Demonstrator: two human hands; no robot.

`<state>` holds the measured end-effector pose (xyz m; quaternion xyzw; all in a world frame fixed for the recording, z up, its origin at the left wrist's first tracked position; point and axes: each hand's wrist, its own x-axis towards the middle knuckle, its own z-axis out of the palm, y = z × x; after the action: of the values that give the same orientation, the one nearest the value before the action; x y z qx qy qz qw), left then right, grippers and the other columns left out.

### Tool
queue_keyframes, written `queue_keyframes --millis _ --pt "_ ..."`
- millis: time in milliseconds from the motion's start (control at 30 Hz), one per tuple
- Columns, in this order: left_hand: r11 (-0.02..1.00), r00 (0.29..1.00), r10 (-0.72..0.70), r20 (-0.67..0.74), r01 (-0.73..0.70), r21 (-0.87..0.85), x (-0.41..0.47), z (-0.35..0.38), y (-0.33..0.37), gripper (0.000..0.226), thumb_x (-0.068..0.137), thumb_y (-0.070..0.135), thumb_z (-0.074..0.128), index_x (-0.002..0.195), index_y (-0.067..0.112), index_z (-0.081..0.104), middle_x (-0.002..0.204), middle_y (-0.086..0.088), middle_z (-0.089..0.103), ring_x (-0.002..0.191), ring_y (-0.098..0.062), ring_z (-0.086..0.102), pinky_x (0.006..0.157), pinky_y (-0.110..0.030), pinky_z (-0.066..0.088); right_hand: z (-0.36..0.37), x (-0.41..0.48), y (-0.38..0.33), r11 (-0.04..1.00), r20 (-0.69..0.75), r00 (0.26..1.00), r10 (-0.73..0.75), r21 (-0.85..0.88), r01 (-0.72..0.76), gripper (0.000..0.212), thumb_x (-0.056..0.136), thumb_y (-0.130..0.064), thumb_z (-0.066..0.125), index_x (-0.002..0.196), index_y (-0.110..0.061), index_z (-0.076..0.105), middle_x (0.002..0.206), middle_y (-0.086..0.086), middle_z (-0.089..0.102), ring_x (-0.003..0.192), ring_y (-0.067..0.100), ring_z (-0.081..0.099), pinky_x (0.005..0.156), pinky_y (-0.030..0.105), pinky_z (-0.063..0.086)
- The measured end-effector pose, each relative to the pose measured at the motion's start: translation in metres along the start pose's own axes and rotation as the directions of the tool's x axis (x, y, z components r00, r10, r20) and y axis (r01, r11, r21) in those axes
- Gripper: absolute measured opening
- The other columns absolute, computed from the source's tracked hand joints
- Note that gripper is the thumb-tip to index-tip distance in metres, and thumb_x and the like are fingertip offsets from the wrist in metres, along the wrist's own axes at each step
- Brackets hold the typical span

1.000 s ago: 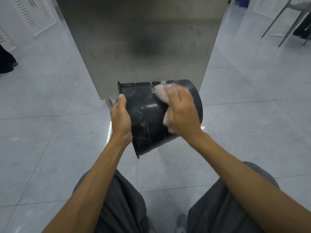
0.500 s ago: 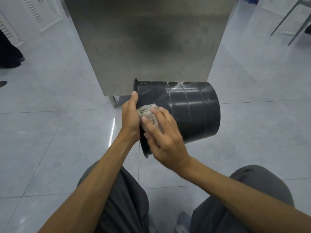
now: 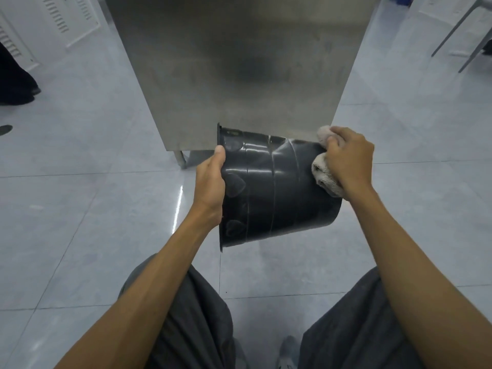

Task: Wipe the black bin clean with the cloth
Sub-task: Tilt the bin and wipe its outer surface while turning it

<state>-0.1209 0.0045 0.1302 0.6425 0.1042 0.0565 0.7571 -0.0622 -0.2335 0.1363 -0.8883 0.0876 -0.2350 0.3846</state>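
Knees in grey trousers [image 3: 191,328] at bottom edge, person seated, a shoe toe [image 3: 288,350] between them. Both bare forearms reach forward. Black bin [image 3: 274,193] held in the air above the floor, lying on its side, rim to the left, base to the right, glossy ribbed wall with faint heart-shaped marks near the rim. Left hand [image 3: 209,182] clamps the rim, thumb on the outer wall, fingers hidden inside the opening. Right hand [image 3: 348,158] curled around a bunched pale cloth [image 3: 326,175], pressing it against the bin's base end; cloth bulges out above and below the fingers. Floor [image 3: 80,209]: large pale grey glossy tiles, thin dark grout lines, a bright light streak just left of the bin. Beyond the bin, brushed metal cabinet [image 3: 239,62] on a small foot, dull dark smudge reflected mid-panel. Far left, white louvred panels [image 3: 53,20] and someone's dark trouser legs [image 3: 13,81]. Far right, thin grey chair legs [image 3: 458,27].
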Motion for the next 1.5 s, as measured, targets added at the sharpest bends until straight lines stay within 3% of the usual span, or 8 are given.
queue_keyframes --millis 100,233,433,633,767,967,1233,1500 --pt "1.0 1.0 -0.003 0.003 0.003 0.0 -0.002 -0.001 0.0 0.045 0.101 0.053 0.043 0.109 0.02 0.073 0.113 -0.008 0.075 0.11 -0.027 0.069 0.102 -0.057 0.053 0.003 -0.008 -0.001 1.0 -0.006 1.0 0.011 0.027 -0.011 0.034 0.097 -0.022 0.054 0.125 -0.016 0.072 0.124 0.007 0.072 0.119 0.026 0.062 0.102 0.028 0.043" --pt "1.0 1.0 0.029 0.012 -0.029 -0.007 -0.004 0.004 0.001 0.043 0.101 0.051 0.046 0.106 0.019 0.073 0.103 -0.005 0.076 0.102 -0.023 0.071 0.095 -0.049 0.057 0.027 -0.068 -0.035 0.938 -0.009 0.938 -0.345 0.023 0.345 0.033 0.099 -0.016 0.055 0.13 -0.012 0.066 0.122 0.008 0.067 0.114 0.023 0.058 0.102 0.018 0.034" --pt "0.999 0.997 0.03 0.075 -0.028 -0.022 -0.006 0.006 -0.004 0.046 0.109 0.036 0.038 0.09 0.017 0.076 0.091 -0.009 0.074 0.09 -0.023 0.07 0.08 -0.039 0.058 0.045 -0.115 -0.056 0.754 -0.008 0.755 -0.655 0.051 0.655 0.035 0.097 -0.006 0.062 0.132 -0.006 0.067 0.129 0.017 0.063 0.121 0.032 0.056 0.109 0.042 0.044" --pt "0.999 0.999 0.034 -0.006 -0.034 0.011 -0.009 0.002 -0.003 0.048 0.103 0.049 0.042 0.12 0.011 0.067 0.118 -0.018 0.07 0.111 -0.03 0.069 0.098 -0.052 0.057 0.021 -0.031 -0.04 0.965 0.05 0.965 -0.256 -0.045 0.258 0.032 0.097 -0.014 0.056 0.125 -0.015 0.072 0.121 0.009 0.071 0.112 0.028 0.062 0.097 0.03 0.042" --pt "0.999 1.0 -0.01 -0.009 0.01 0.051 -0.011 -0.002 -0.007 0.074 0.081 0.073 0.048 0.128 0.018 0.061 0.129 -0.01 0.064 0.121 -0.028 0.061 0.106 -0.054 0.051 0.001 0.001 -0.008 0.997 0.125 0.99 0.064 -0.046 -0.059 0.034 0.097 -0.018 0.056 0.126 -0.019 0.073 0.125 0.007 0.072 0.124 0.028 0.06 0.106 0.033 0.044" --pt "1.0 1.0 -0.016 0.007 0.016 0.006 -0.005 0.007 -0.009 0.077 0.077 0.075 0.053 0.129 0.019 0.064 0.134 -0.014 0.062 0.126 -0.033 0.06 0.107 -0.057 0.049 0.018 -0.04 -0.034 0.962 0.082 0.961 -0.262 -0.055 0.267 0.032 0.099 -0.014 0.056 0.128 -0.015 0.069 0.123 0.008 0.069 0.114 0.026 0.059 0.097 0.026 0.036" --pt "0.997 0.998 0.064 0.009 -0.064 0.032 -0.004 0.011 -0.007 0.041 0.109 0.034 0.039 0.101 0.011 0.073 0.095 -0.011 0.074 0.087 -0.019 0.072 0.077 -0.038 0.06 0.043 -0.095 -0.062 0.817 0.094 0.812 -0.577 0.057 0.574 0.038 0.097 -0.01 0.056 0.135 -0.013 0.061 0.127 0.011 0.062 0.115 0.029 0.055 0.103 0.037 0.045" --pt "0.998 0.999 0.05 -0.018 -0.05 0.038 -0.006 -0.006 -0.01 0.075 0.077 0.077 0.051 0.125 0.021 0.067 0.13 -0.01 0.067 0.126 -0.029 0.06 0.11 -0.055 0.047 -0.002 -0.004 -0.01 0.998 0.121 0.991 0.061 -0.02 -0.059 0.033 0.098 -0.02 0.055 0.128 -0.023 0.069 0.127 0.005 0.07 0.12 0.027 0.061 0.092 0.028 0.041"
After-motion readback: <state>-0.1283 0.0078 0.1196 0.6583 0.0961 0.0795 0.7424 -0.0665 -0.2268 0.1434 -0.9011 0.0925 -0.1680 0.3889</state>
